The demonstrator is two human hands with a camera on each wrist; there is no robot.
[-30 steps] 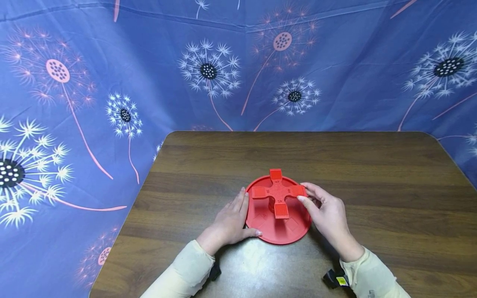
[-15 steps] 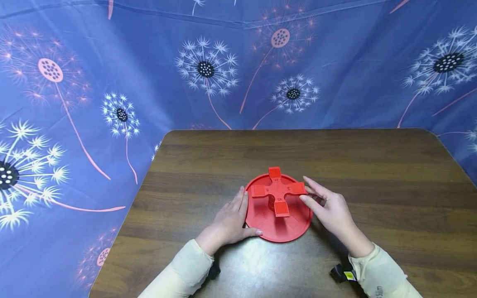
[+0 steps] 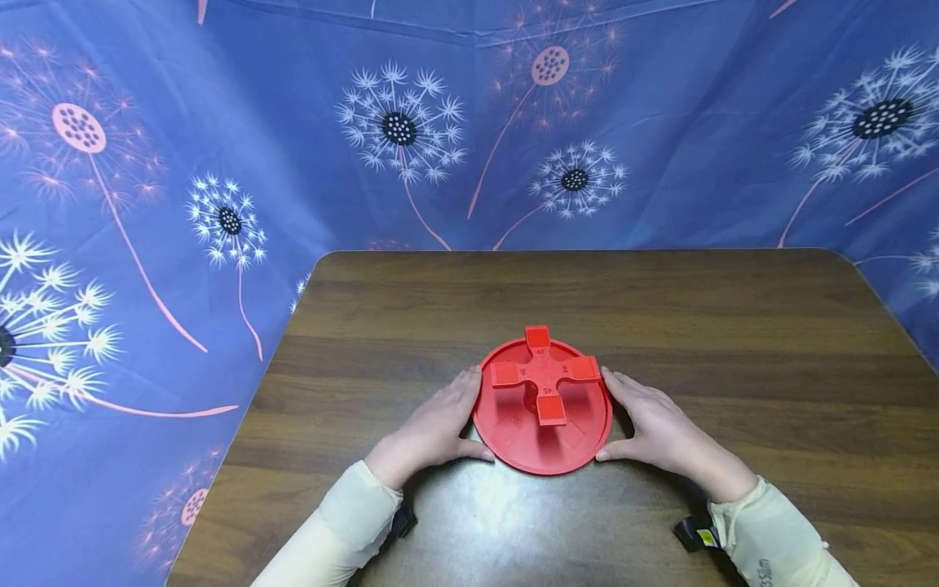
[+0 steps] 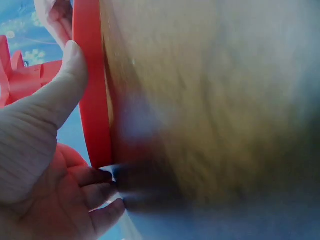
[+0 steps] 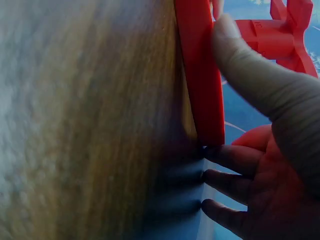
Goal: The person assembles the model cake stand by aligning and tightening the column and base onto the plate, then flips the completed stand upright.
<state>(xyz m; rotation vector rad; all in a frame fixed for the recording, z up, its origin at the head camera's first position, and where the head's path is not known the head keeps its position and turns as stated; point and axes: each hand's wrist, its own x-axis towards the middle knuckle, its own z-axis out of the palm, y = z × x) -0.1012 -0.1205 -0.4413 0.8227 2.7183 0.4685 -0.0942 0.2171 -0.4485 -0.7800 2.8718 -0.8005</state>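
A round red plastic base (image 3: 513,440) with a raised rim lies on the wooden table. Over its middle, on a short post, stands a red four-armed cross piece (image 3: 544,373) with small numbers on its arms. My left hand (image 3: 433,428) rests at the base's left side, fingers straight along the rim and thumb at the front edge. Mirroring it, my right hand (image 3: 660,428) lies against the right side, fingers extended and thumb at the front rim. In both wrist views the left thumb (image 4: 67,87) and right thumb (image 5: 250,70) touch the rim.
The brown wooden table (image 3: 411,310) has rounded far corners. Behind and to the left hangs a blue cloth (image 3: 293,98) printed with dandelions. Black wrist devices sit under both sleeves, one of them by the right sleeve (image 3: 693,534).
My right hand has let go of the cross piece's right arm and moved down to the base's right rim. The left hand stays at the left rim, its thumb slightly drawn back.
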